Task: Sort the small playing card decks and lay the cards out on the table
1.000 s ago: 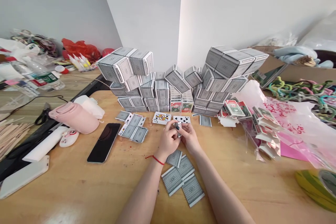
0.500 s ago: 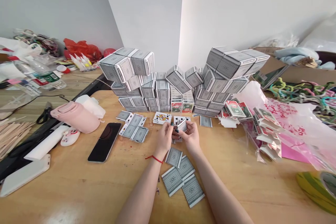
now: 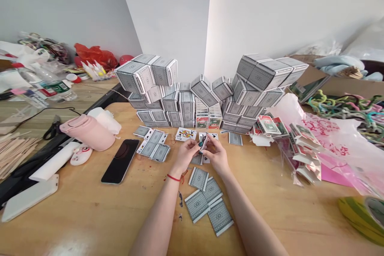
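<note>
A playing card [image 3: 204,143], seen almost edge-on, is pinched between the left hand [image 3: 186,154] and the right hand [image 3: 217,156], both closed on it with fingers curled, above the tabletop [image 3: 75,220] and nearer its far edge than its near one. Just beyond the hands lie a face-up court card [image 3: 185,134] and a face-up spade card [image 3: 212,136]. Four grey-backed flat card boxes [image 3: 205,202] lie overlapping nearer the near edge, and more [image 3: 153,146] lie to the left. A red string [image 3: 173,177] circles the left wrist. Stacked grey card boxes [image 3: 180,104] form a wall along the far edge, with a smartphone [image 3: 120,161] lying to the left.
</note>
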The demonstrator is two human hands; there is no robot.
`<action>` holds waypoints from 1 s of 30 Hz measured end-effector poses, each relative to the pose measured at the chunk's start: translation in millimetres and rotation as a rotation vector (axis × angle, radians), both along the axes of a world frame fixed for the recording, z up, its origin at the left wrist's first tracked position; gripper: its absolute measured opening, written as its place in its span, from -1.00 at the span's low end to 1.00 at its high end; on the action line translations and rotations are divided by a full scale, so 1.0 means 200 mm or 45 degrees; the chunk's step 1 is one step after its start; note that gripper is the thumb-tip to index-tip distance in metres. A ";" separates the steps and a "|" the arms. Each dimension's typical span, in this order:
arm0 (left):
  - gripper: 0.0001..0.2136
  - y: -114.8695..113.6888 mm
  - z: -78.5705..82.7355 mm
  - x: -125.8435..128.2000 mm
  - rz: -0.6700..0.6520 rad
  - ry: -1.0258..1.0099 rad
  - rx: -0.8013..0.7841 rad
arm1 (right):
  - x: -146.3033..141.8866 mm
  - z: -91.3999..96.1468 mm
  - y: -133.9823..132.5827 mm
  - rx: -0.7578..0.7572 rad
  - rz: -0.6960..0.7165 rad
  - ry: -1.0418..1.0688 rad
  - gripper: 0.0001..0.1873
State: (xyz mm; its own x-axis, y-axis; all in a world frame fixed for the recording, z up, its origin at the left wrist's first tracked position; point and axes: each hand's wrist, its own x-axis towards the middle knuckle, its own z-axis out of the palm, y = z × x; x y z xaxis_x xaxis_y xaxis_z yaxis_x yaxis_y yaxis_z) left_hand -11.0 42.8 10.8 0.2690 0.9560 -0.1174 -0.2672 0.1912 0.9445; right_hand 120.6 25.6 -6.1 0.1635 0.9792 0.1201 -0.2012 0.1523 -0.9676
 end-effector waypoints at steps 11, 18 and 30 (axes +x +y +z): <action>-0.44 -0.04 -0.05 0.05 0.026 0.190 0.343 | 0.08 0.01 0.00 -0.110 0.205 0.271 -0.45; -0.50 -0.04 -0.04 0.05 -0.008 0.162 0.349 | 0.10 0.02 0.00 -0.091 0.244 0.284 -0.44; -0.48 -0.03 -0.06 0.04 -0.096 0.156 0.340 | 0.14 0.00 0.01 -0.019 0.256 0.214 -0.39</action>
